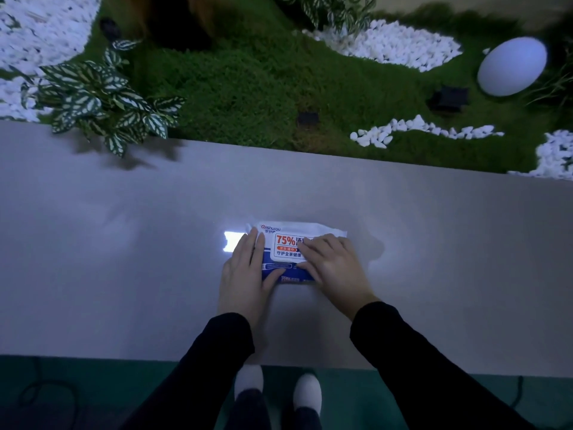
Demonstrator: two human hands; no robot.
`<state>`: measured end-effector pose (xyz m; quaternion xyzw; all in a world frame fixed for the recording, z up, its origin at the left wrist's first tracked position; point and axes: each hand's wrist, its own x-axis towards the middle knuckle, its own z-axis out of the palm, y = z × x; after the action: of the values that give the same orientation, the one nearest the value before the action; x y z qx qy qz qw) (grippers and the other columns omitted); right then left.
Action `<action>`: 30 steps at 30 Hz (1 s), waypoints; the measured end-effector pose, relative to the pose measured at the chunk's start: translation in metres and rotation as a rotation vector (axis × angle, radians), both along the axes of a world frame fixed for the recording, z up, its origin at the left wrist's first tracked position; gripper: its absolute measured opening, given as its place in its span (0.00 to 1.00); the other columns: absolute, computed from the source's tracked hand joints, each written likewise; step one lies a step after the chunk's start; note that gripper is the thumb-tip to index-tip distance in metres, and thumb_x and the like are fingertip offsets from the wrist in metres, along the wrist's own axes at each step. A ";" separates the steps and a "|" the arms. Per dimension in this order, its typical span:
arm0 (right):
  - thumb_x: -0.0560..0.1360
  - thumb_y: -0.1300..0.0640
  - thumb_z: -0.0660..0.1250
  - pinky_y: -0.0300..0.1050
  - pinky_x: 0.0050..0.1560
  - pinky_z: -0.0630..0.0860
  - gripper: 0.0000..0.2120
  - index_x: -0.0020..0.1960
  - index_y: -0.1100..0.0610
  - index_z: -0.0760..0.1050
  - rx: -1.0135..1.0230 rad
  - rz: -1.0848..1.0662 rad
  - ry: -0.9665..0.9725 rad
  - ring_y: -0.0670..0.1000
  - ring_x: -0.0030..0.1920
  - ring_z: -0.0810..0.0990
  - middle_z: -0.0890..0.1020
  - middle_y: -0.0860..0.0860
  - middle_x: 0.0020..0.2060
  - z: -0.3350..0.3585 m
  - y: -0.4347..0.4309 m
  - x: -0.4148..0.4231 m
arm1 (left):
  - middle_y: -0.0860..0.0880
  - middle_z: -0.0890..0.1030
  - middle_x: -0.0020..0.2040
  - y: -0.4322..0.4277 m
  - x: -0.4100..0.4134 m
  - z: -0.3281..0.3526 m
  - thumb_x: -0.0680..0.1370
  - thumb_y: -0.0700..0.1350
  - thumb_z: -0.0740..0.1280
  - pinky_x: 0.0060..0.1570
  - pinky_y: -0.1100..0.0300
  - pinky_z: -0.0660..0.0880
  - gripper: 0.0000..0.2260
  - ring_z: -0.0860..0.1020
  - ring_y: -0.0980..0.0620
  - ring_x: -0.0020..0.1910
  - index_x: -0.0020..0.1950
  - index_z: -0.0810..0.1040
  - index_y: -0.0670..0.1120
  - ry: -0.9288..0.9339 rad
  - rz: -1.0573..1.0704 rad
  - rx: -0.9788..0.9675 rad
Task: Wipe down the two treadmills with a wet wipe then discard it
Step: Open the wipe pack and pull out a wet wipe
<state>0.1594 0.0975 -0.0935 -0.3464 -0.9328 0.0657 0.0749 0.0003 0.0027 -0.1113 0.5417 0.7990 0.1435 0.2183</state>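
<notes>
A white and blue pack of wet wipes (286,243) with a red "75%" label lies flat on a grey ledge (124,243). My left hand (245,274) grips the pack's left end, fingers along its side and thumb across the blue front edge. My right hand (335,265) rests on the pack's right half, its fingertips lying on the white label flap. No treadmill is in view. No loose wipe is visible.
Beyond the ledge's far edge lies a decorative bed of green moss (263,88) with white pebbles (400,45), a striped-leaf plant (102,100) overhanging the ledge, and a glowing egg-shaped lamp (511,66). My white shoes (279,389) stand on a green floor below.
</notes>
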 end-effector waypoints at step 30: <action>0.72 0.64 0.66 0.41 0.50 0.71 0.06 0.49 0.60 0.77 -0.383 -0.389 0.405 0.49 0.46 0.73 0.78 0.52 0.44 0.021 -0.014 -0.017 | 0.43 0.66 0.73 -0.001 -0.002 0.005 0.73 0.57 0.65 0.62 0.47 0.68 0.32 0.67 0.41 0.69 0.71 0.65 0.40 -0.003 -0.002 0.033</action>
<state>0.1420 0.0833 -0.0729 -0.5054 -0.7862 0.2917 0.2033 -0.0017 0.0020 -0.1068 0.5457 0.7957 0.1574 0.2104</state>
